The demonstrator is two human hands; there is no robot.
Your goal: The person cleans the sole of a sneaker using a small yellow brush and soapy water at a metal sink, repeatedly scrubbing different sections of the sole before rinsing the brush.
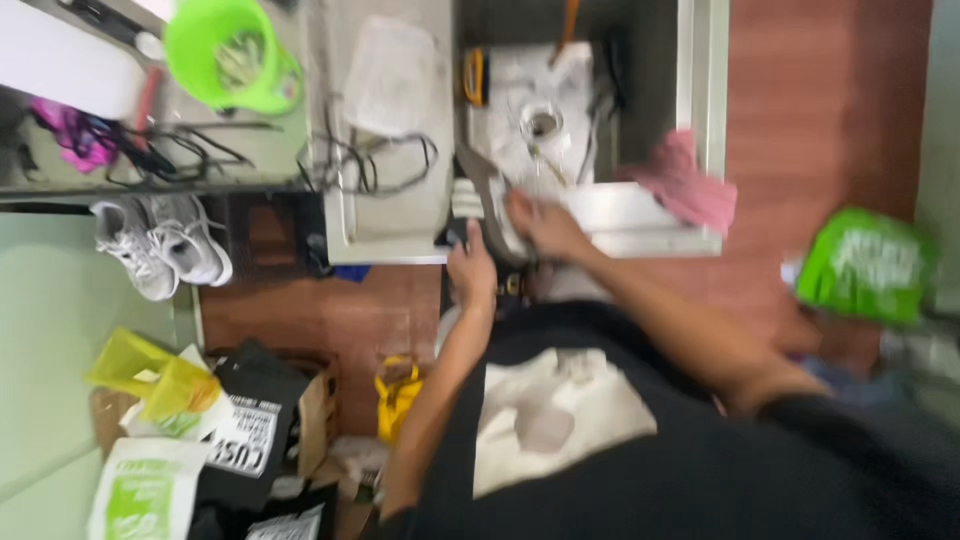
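Left hand: I see my left hand [470,268] at the near edge of the bench [390,240], fingers curled together on a small dark thing [455,234], apparently pinning it against the edge; blur hides what it is.
Right hand: my right hand [545,225] lies flat, fingers together and stretched, pressing on a grey strap [492,205] that runs up toward the white cloth [530,120]. I judge the flat palm keeps the strap from sliding.
Strap: it sits between my two hands, at the front of the bench, touching the right one.
Jar: a small round jar [541,124] stands upright on the cloth, beyond my hands and within reach.
Pink rag: the pink rag [685,185] hangs over the bench's right rim, clear of the work.
Green tub: the green tub [232,52] stands far left, well apart.
Shoes: the shoes [160,245] rest on a lower ledge at left.
Bags: the bags [190,430] are heaped on the floor below, out of the way.
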